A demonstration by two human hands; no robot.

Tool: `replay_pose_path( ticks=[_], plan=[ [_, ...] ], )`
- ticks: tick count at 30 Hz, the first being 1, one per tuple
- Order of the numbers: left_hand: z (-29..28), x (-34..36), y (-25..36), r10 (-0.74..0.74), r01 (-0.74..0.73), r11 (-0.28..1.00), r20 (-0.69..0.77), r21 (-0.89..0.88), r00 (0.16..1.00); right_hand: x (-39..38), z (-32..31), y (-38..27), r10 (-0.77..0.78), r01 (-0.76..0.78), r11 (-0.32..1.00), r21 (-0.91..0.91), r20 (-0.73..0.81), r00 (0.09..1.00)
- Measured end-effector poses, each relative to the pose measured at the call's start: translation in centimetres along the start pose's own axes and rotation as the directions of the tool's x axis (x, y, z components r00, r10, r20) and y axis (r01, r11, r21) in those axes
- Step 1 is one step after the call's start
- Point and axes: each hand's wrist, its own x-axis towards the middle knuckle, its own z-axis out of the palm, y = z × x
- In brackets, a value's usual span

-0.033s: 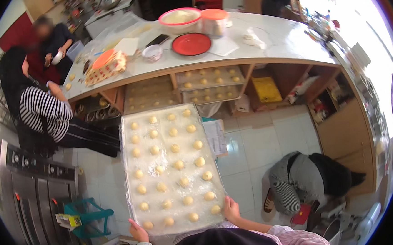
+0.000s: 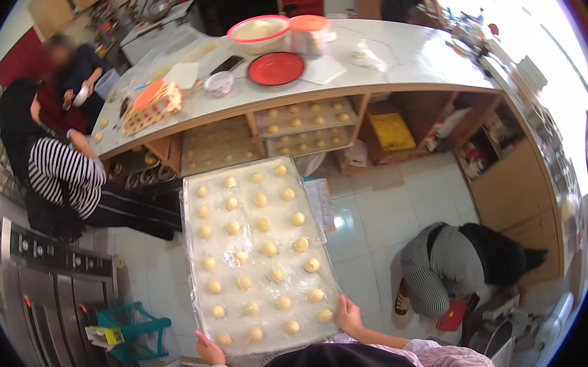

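Observation:
A large shallow baking tray (image 2: pixel 264 355) lined with clear plastic film spreads out in front of me, carried level above the floor. Rows of small round pale dough balls (image 2: pixel 269 249) sit apart from each other on the film. My left hand (image 2: pixel 211 348), with a white band at the wrist, grips the tray's near left corner. At the near right corner, my right hand (image 2: pixel 348 315) is closed on the rim. The parts of the fingers under the tray are hidden.
Ahead stands a white counter (image 2: pixel 401 63) with a red plate (image 2: pixel 276 69) and a bowl (image 2: pixel 259 39); filled trays (image 2: pixel 306 116) sit on its shelves. A striped-sleeved person (image 2: pixel 68 168) stands left; another crouches (image 2: pixel 449 261) at right. A green stool (image 2: pixel 137 331) stands near the ovens (image 2: pixel 56 295).
The view has shifted slightly, so the counter appears a little further left. Both hands keep their grip on the tray, which looks nearly still.

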Motion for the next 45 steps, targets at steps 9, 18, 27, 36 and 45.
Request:
replay_pose_path(
  ticks=[9, 18, 27, 36, 45],
  plan=[
    [9.4, -8.2, 5.9, 0.274, -0.276, 0.960, 0.338, -0.043, 0.900, -8.4, -13.8, 6.4, 0.076, -0.029, 0.993, 0.114, -0.434, 0.898],
    [20.5, -14.8, 25.0, 0.514, -0.519, 0.840, 0.529, -0.155, 0.675, -6.6, -25.5, 7.0, 0.061, 0.110, 0.976, 0.187, -0.724, 0.687],
    [32.9, -15.1, 40.7, 0.521, -0.575, 0.808, 0.611, -0.128, 0.596, 6.2, -35.9, -0.1, -0.005, 0.209, 0.967, 0.143, -0.815, 0.580],
    [42.6, -12.9, 54.1, 0.485, -0.560, 0.821, 0.650, -0.108, 0.586, 22.7, -43.4, -6.5, 0.053, 0.167, 0.958, 0.232, -0.719, 0.693],
    [50.7, -14.1, 59.2, 0.447, -0.331, 0.894, 0.568, -0.301, 0.691, 37.7, -54.1, -14.4, -0.163, 0.243, 0.970, 0.020, -0.690, 0.705]
  ],
)
